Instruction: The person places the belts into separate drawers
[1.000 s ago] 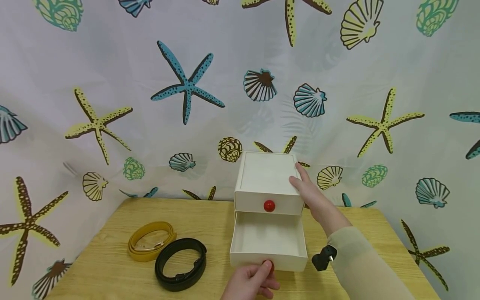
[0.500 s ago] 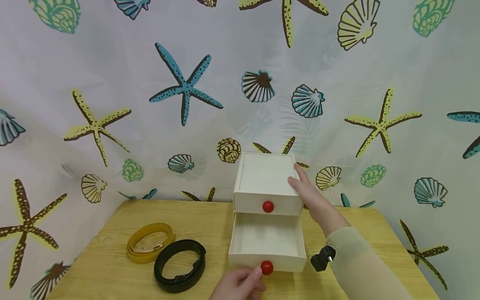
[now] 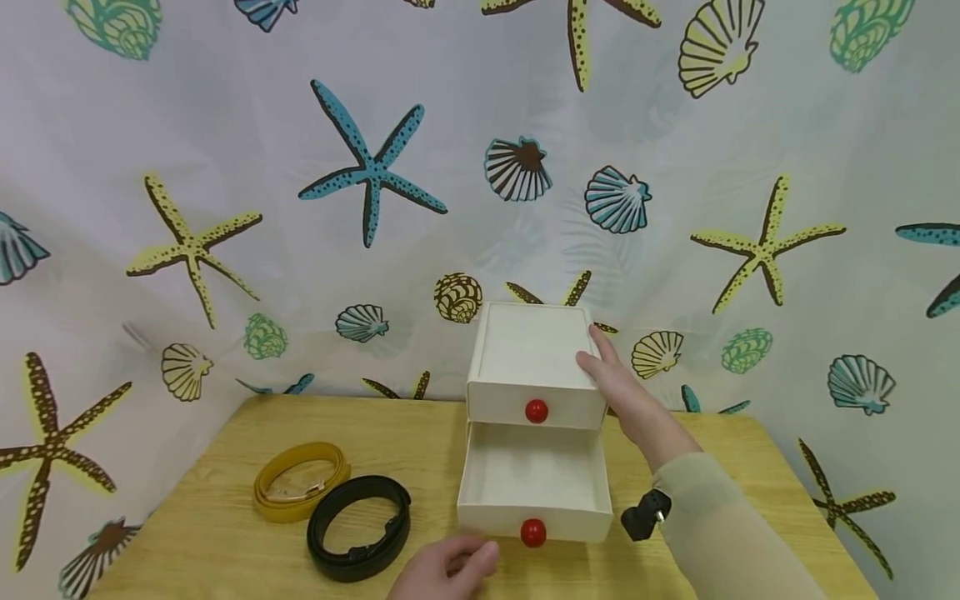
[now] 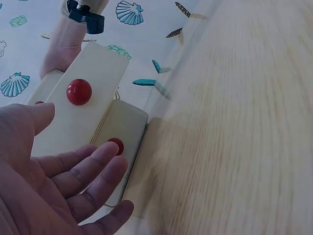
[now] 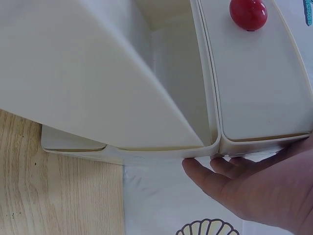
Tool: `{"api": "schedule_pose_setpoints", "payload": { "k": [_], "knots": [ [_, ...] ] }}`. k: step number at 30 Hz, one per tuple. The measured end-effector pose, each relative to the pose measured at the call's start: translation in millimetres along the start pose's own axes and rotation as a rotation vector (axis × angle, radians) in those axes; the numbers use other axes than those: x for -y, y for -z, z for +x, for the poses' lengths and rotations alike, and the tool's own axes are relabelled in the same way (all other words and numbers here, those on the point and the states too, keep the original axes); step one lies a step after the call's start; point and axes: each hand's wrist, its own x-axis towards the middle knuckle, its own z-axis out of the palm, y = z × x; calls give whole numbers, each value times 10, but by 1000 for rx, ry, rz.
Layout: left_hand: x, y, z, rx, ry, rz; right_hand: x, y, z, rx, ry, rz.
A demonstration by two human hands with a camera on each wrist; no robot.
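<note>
A white drawer unit [image 3: 534,346] stands toward the back of the table. Its middle drawer [image 3: 577,525] is pulled out, with bare insides and a red knob [image 3: 533,532]. The drawer above, with its own red knob [image 3: 536,411], is closed, as is the bottom drawer [image 4: 129,115] in the left wrist view. My left hand [image 3: 446,571] is off the knob, just in front and to the left of the drawer, fingers loosely extended and holding nothing. My right hand [image 3: 630,396] rests against the unit's right side and top edge; its fingers [image 5: 200,176] touch the side wall.
On the left of the wooden table [image 3: 390,433] lie two coiled belts, one yellow [image 3: 281,510] and one black [image 3: 337,567]. A patterned curtain [image 3: 450,108] hangs behind the unit. A small black device [image 3: 647,514] is strapped at my right wrist.
My left hand has let go of the pulled-out drawer's red knob and moved away to the left. The drawer and my right hand have stayed put.
</note>
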Motion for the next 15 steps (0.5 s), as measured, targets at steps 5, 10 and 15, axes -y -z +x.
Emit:
{"api": "schedule_pose_setpoints", "payload": {
  "k": [5, 10, 15],
  "knots": [
    [27, 108, -21, -42, -14, 54, 10, 20, 9, 1, 9, 0],
    [58, 217, -76, -94, 2, 105, 15, 15, -2, -1, 10, 0],
    [89, 329, -130, -147, 28, 170, 11, 13, 1, -2, 13, -7]
  ]
}}
